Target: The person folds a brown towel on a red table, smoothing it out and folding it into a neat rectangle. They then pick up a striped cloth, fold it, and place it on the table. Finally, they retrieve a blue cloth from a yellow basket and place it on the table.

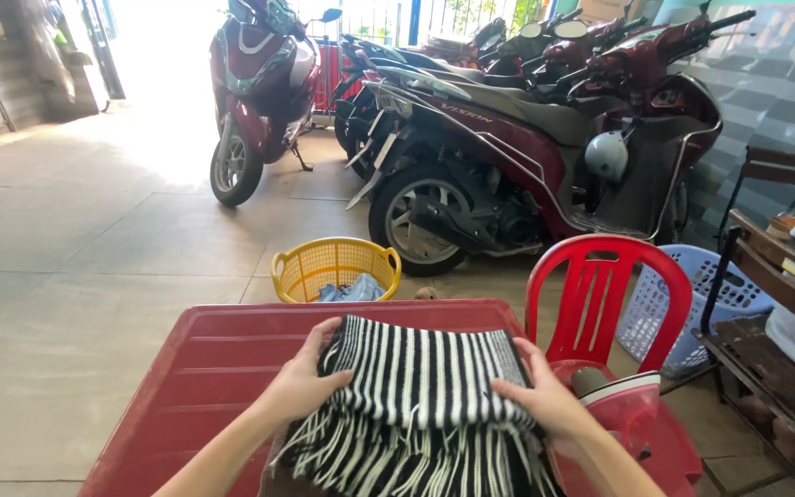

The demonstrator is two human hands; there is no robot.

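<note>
A black-and-white striped scarf with fringed ends lies folded on a red plastic table. My left hand grips the scarf's left edge, thumb over the fabric. My right hand presses and holds its right edge. The fringe hangs toward me over the near side of the table.
A red plastic chair stands right of the table with an iron on its seat. A yellow basket with blue cloth sits on the floor beyond the table. A lilac basket, wooden chairs and parked scooters fill the right and back.
</note>
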